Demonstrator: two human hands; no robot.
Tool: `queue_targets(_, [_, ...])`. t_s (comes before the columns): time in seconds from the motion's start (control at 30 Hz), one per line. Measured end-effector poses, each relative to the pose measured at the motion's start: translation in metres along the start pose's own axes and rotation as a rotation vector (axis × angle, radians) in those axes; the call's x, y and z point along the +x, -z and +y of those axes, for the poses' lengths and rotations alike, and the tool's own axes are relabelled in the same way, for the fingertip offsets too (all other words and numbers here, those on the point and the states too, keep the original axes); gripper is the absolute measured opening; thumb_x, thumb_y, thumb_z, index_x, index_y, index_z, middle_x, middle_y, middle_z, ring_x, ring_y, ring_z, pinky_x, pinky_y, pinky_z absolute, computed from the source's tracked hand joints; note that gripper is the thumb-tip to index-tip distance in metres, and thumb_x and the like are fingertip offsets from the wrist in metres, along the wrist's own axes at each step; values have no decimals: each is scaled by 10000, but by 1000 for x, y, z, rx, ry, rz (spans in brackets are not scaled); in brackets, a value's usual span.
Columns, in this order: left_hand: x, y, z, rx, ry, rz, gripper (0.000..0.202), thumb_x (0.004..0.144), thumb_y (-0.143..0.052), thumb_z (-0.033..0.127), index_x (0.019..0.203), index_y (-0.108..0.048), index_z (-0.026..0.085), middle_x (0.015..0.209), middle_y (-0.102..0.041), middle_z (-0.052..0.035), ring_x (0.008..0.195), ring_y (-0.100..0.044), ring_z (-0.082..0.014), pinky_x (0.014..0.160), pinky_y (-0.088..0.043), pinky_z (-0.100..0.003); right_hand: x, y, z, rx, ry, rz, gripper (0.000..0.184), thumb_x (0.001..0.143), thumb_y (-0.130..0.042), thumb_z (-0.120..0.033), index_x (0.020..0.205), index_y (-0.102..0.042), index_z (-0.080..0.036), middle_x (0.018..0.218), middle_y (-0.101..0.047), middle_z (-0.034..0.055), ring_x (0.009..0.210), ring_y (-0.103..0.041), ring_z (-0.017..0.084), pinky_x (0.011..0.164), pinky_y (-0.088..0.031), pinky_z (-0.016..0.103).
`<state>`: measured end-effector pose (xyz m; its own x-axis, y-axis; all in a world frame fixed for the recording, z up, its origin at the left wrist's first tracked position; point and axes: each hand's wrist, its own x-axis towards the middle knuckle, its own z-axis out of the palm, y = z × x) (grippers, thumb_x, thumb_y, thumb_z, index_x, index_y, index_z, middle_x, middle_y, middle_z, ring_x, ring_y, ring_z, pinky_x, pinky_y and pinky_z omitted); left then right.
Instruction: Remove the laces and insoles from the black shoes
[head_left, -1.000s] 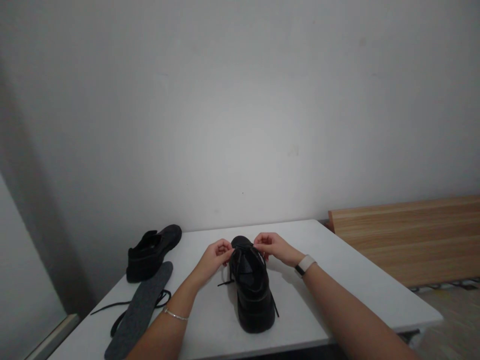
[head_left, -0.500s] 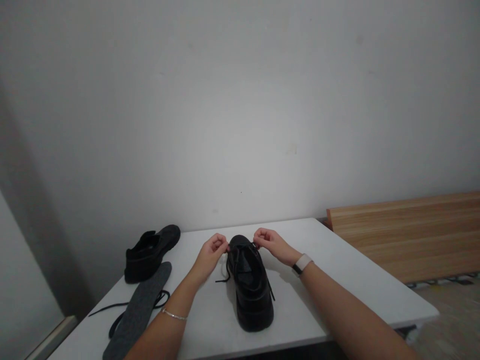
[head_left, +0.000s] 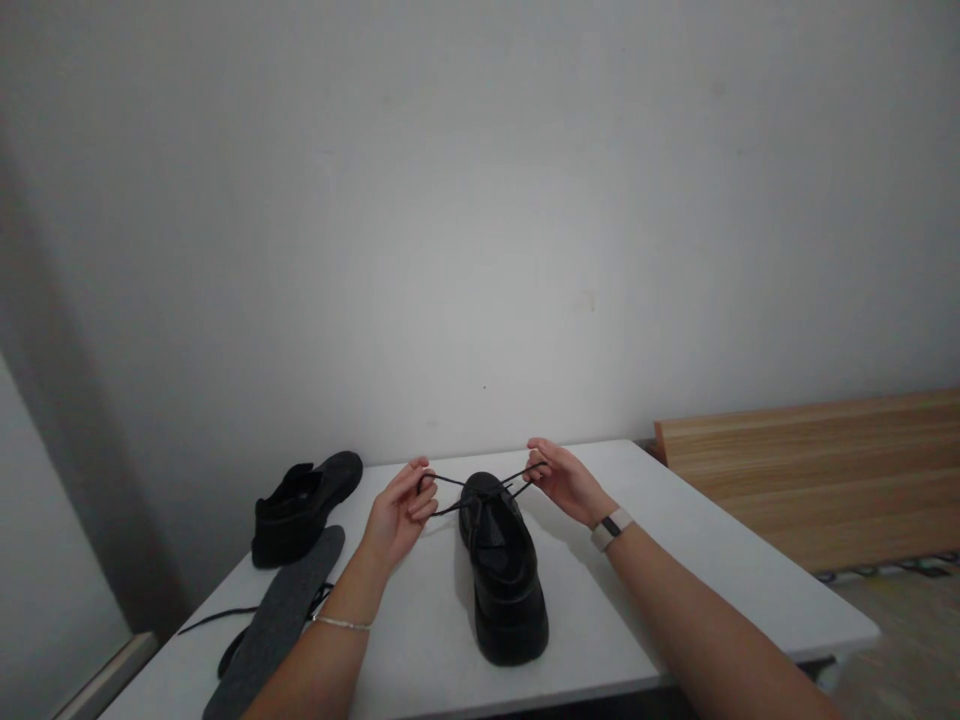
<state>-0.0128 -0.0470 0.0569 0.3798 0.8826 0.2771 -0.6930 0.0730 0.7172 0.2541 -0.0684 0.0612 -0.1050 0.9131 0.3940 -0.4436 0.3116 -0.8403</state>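
A black shoe (head_left: 510, 620) stands upright on the white table (head_left: 600, 640), its heel toward me and its toe toward the wall. On its left side, my left hand (head_left: 403, 508) has its fingers closed around a loop of black shoelace (head_left: 450, 480). My right hand (head_left: 559, 480) grips the lace on the other side, where it also forms a loop. Both stretches of lace run out from the front of the shoe, above the tabletop. Neither hand touches the shoe body.
At the left, a second black shoe (head_left: 281, 535) sits by the wall. A grey insole (head_left: 292, 600) lies in front of it, over a loose black lace (head_left: 217, 618). Wood-grain boards (head_left: 810, 480) lean beyond the table's right edge.
My hands have moved apart, left hand leftward and right hand rightward. The lace now stretches out in loops on both sides; its loose ends no longer hang beside the shoe.
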Motion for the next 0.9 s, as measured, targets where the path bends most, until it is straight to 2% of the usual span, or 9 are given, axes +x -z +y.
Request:
queue_targets(0.2, [-2,6,9,-119,-75,13,173,790,-623,144,959,-658,128,787,-676,-42,373,-245,-4,303,-184,-108,1,21,-15,70,124,82,222,784,-661,-430,903,-578,-263,531,-234,-79,450,-202,111,392,-214,247])
queue_targets(0.27, [-4,4,10,-163,-115,-12,184,783,-635,139,966,-655,126,692,-639,-10,375,-258,-13,305,-179,-113,-2,25,-21,55,147,86,222,790,-653,-436,913,-570,-271,508,-187,-88,435,-143,110,377,-169,249])
queue_targets(0.37, [-9,-2,12,-144,-139,-94,103,780,-653,157,881,-642,139,475,-462,46,405,-292,-49,340,-198,-124,-4,25,-22,-8,129,61,255,804,-636,-465,955,-570,-270,475,-180,-103,422,-126,105,374,-149,241])
queue_targets(0.43, [-12,-7,12,-66,-113,-172,67,768,-662,193,762,-611,149,388,-336,55,435,-306,-80,380,-243,-141,-4,22,-17,-82,72,17,282,813,-628,-478,973,-582,-250,437,-232,-112,402,-176,94,378,-178,230])
queue_targets(0.5, [-14,-11,11,43,-59,-233,167,726,-682,246,662,-553,162,376,-287,56,450,-298,-94,411,-276,-167,-3,17,-7,-181,-13,-43,311,798,-657,-472,960,-606,-211,416,-343,-106,387,-272,82,387,-238,220])
queue_targets(0.57, [-13,-13,9,226,-19,-208,247,694,-686,325,635,-497,179,404,-286,62,454,-295,-96,427,-291,-188,-1,13,5,-293,-95,-95,338,750,-718,-453,912,-635,-168,468,-486,-65,413,-391,81,404,-308,213])
queue_targets(0.63, [-9,-12,4,435,-11,-112,282,711,-661,406,680,-484,189,456,-325,67,462,-319,-95,441,-299,-196,1,11,16,-395,-146,-127,354,698,-766,-435,858,-660,-138,579,-581,-15,483,-484,94,420,-365,208])
queue_targets(0.73, [1,-4,-8,649,-14,11,294,755,-648,445,744,-526,178,539,-441,53,478,-381,-87,456,-311,-194,2,11,28,-508,-162,-141,369,681,-767,-452,835,-681,-128,672,-603,7,554,-529,108,429,-404,204])
queue_targets(0.9, [11,8,-30,902,10,31,313,682,-749,414,786,-664,132,613,-587,-1,514,-494,-114,468,-358,-214,4,12,36,-612,-93,-111,367,713,-720,-485,814,-667,-136,687,-596,9,589,-535,120,445,-422,214])
